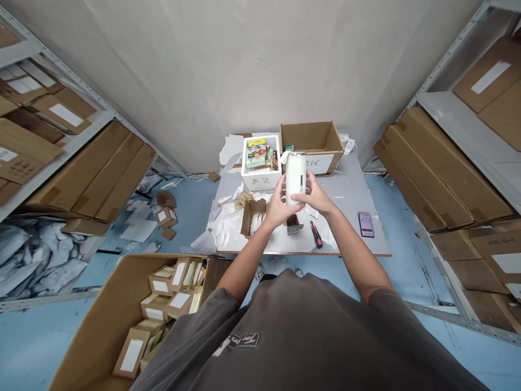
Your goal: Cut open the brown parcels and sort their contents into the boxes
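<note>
Both my hands are wrapped around a white tumbler, which stands upright above the table. Dark lettering runs down its side, and a white loop shows at the top left. My left hand grips its lower left side, while my right hand holds the right side with the thumb across the front. Below them lie a small open cardboard box with white paper inside and a small green open box. A red and black utility knife rests nearer the table's front edge.
Behind the tumbler stand a white foam box with small packages and an open cardboard box. A phone lies on the right of the grey table. A large carton of small boxes stands front left. Loaded shelves flank both sides.
</note>
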A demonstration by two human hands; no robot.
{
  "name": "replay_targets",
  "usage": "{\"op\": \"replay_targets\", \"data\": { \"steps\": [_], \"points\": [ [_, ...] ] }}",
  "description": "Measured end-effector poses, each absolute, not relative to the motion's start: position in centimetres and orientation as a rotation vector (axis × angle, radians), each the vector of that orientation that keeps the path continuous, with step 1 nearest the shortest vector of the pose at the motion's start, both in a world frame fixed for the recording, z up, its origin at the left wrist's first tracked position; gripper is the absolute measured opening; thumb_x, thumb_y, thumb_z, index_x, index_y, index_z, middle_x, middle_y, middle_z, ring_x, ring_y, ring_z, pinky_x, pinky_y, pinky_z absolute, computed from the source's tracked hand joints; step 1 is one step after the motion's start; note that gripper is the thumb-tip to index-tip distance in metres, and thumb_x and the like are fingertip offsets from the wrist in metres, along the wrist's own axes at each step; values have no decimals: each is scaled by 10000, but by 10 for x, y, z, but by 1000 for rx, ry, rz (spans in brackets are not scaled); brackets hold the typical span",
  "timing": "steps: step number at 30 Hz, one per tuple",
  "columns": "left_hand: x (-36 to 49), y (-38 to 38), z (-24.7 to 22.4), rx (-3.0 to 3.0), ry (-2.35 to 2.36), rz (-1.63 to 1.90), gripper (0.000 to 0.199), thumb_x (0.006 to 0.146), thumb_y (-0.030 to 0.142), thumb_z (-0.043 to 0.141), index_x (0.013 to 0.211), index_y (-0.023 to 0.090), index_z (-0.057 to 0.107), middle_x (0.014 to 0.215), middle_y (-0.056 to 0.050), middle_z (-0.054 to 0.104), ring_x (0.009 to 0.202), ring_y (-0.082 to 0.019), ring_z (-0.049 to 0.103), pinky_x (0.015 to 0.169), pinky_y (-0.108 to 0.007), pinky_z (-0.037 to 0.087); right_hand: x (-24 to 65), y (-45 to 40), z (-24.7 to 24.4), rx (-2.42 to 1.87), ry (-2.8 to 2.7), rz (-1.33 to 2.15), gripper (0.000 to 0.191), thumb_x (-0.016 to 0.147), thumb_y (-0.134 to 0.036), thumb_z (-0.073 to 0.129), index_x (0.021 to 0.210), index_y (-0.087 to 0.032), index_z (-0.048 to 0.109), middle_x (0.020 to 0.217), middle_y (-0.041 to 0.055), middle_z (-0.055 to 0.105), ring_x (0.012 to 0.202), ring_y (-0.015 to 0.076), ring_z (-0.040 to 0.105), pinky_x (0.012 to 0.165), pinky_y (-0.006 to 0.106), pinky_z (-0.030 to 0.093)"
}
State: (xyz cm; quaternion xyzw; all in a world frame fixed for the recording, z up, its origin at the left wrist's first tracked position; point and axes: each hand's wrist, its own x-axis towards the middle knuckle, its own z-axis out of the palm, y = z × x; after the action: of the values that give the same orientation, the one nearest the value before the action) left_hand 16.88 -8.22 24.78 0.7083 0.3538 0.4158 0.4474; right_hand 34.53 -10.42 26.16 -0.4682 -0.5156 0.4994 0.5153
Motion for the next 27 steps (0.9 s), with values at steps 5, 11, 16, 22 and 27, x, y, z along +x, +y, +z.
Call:
{"op": "replay_targets", "data": {
  "steps": [5,11,16,22,27],
  "points": [
    [170,-86,252,1840,898,1030,1260,726,418,980,1749,377,245,1616,-141,502,1328,-334,648,1042,-468,610,348,-105,263,-1149,-1217,1130,1187,684,-529,988,1668,-365,344,1566,119,597,1393,392,628,1123,591,587],
    [161,-82,257,1823,766,957,1203,810,423,906,1761,373,172,1586,-140,561,1283,-332,686,1050,-488,602,356,-109,264,-1086,-1239,1293,1278,686,-534,997,1717,-412,251,1529,124,629,1282,392,704,1031,603,637],
    [158,-83,258,1891,878,938,1246,745,428,946,1754,358,219,1658,-159,461,1393,-376,604,1107,-517,568,355,-113,263,-1154,-1215,1238,1269,703,-494,982,1724,-379,238,1540,146,620,1245,392,724,1008,601,644],
    [162,-87,262,1829,761,956,1173,817,446,899,1749,374,190,1621,-144,512,1353,-339,632,1075,-488,582,352,-115,266,-1080,-1255,1242,1233,688,-515,998,1698,-373,304,1514,127,654,1315,387,690,1088,597,604],
    [163,-90,266,1903,864,983,1182,763,458,951,1731,368,280,1658,-155,452,1407,-365,573,1090,-498,574,351,-118,268,-1132,-1190,1167,1245,694,-556,992,1705,-368,290,1516,140,648,1362,404,656,1102,609,588]
  ]
}}
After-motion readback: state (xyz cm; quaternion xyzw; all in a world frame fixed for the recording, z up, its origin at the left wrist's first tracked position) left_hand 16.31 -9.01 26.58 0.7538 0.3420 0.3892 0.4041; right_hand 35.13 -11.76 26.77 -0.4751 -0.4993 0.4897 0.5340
